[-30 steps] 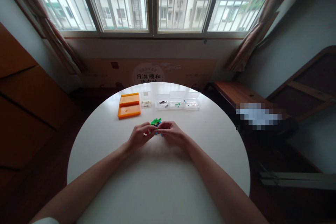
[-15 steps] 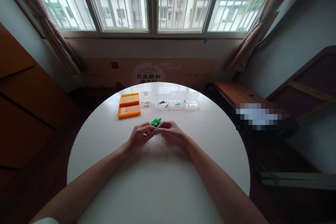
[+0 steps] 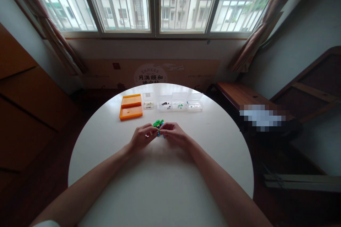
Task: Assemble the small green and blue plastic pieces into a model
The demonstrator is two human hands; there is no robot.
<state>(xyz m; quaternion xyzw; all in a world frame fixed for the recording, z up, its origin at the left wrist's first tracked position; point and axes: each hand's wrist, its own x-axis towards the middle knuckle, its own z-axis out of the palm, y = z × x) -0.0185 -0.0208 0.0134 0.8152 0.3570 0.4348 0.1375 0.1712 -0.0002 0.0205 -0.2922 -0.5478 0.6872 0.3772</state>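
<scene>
A small toy-brick model (image 3: 159, 123) with a bright green top and blue and dark parts below sits near the middle of the table. My left hand (image 3: 144, 136) reaches it from the left, thumb and fingertips pinched at its front. From the right, my right hand (image 3: 174, 133) pinches at the same spot, its fingertips meeting those of the left. Both hands are closed. The fingers cover much of the model's lower part, and any tiny piece between the fingertips is too small to make out.
Beyond the hands stand an orange two-part tray (image 3: 131, 116) with a tiny piece in it, and clear lidded boxes (image 3: 195, 107) holding small brown, green and pale parts. The round white table (image 3: 160, 191) has its far edge by a cardboard box (image 3: 101, 72) under the window.
</scene>
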